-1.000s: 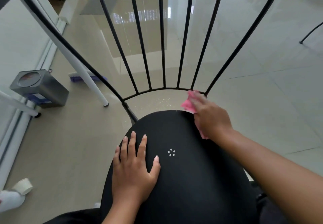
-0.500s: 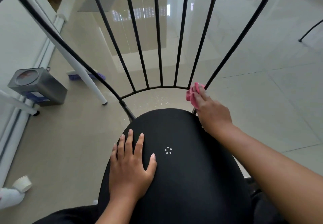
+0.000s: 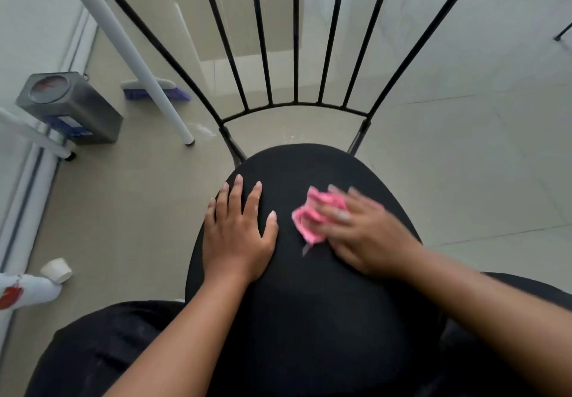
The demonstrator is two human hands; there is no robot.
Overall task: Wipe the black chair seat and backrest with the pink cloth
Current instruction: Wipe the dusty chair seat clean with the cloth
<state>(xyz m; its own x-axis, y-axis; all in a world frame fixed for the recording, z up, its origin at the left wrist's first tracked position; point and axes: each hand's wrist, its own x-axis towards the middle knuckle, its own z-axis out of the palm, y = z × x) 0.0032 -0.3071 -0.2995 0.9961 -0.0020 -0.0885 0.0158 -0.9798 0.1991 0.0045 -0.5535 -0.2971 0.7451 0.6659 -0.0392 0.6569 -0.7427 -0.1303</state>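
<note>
The black chair seat (image 3: 303, 297) fills the lower middle of the head view. Its backrest (image 3: 295, 56) of thin black metal bars rises behind it. My right hand (image 3: 362, 232) presses the crumpled pink cloth (image 3: 312, 215) onto the middle of the seat, and the hand is blurred by motion. My left hand (image 3: 238, 229) lies flat on the seat's left side, fingers spread, holding nothing.
A grey metal box (image 3: 69, 108) stands on the tiled floor at left, beside a slanted white pole (image 3: 139, 68) and a purple brush head (image 3: 154, 91). A white bottle (image 3: 34, 288) lies at the lower left. A thin black leg (image 3: 561, 32) shows at far right.
My right hand has brought the pink cloth down from the backrest's lower right bar onto the middle of the seat. The left hand has stayed flat on the seat.
</note>
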